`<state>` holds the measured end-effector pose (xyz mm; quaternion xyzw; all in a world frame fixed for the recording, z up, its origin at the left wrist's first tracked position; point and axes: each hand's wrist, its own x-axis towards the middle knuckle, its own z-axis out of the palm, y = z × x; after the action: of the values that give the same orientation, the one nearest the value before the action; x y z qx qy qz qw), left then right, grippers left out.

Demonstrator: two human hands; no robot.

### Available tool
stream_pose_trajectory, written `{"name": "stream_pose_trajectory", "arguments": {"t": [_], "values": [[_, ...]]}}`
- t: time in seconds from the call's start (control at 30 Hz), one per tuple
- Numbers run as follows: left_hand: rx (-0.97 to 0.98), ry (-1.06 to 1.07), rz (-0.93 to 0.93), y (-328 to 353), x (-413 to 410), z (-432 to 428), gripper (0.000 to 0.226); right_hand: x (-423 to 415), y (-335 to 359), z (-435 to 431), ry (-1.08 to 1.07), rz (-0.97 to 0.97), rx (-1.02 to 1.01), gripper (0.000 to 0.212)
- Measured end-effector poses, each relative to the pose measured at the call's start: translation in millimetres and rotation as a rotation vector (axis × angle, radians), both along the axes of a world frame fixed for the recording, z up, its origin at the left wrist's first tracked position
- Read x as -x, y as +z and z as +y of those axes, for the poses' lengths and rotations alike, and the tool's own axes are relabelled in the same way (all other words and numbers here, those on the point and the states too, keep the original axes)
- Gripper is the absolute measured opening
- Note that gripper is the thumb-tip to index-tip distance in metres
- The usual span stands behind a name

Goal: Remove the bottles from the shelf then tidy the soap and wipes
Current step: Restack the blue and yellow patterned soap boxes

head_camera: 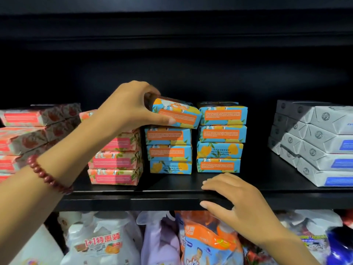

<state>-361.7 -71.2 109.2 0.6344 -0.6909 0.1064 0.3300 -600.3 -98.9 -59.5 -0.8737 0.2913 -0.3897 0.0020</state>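
My left hand (pixel 131 106) grips a blue and orange soap bar (pixel 178 114), tilted on top of the left blue stack (pixel 169 150). A second blue stack (pixel 221 137) stands just to its right. Pink soap bars (pixel 116 159) are stacked to the left, partly behind my left forearm, with more pink packs (pixel 34 131) at the far left. My right hand (pixel 235 199) rests on the front edge of the black shelf (pixel 152 201), fingers spread, holding nothing. No bottles stand on this shelf.
Grey and white packs (pixel 315 142) with blue labels are stacked at the shelf's right end. Below the shelf, spray bottles and refill pouches (pixel 107 241) crowd the lower level. A dark gap lies between the blue soap and the grey packs.
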Motion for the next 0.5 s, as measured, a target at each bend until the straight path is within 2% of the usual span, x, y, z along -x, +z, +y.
{"name": "stream_pose_trajectory", "arguments": {"t": [0.13, 0.27, 0.37, 0.5], "values": [[-0.015, 0.039, -0.139, -8, 2, 0, 0.071, 1, 0, 0, -0.006, 0.003, 0.038, 0.033], [0.17, 0.029, -0.268, -22, 9, 7, 0.035, 0, 0, 0, -0.008, 0.016, 0.091, 0.032], [0.382, -0.026, -0.354, -40, 12, 8, 0.038, 0, -1, -1, -0.008, 0.002, 0.108, 0.033], [0.466, -0.039, -0.441, -52, 6, 3, 0.039, 0, -3, -1, -0.006, 0.002, 0.115, 0.034]]}}
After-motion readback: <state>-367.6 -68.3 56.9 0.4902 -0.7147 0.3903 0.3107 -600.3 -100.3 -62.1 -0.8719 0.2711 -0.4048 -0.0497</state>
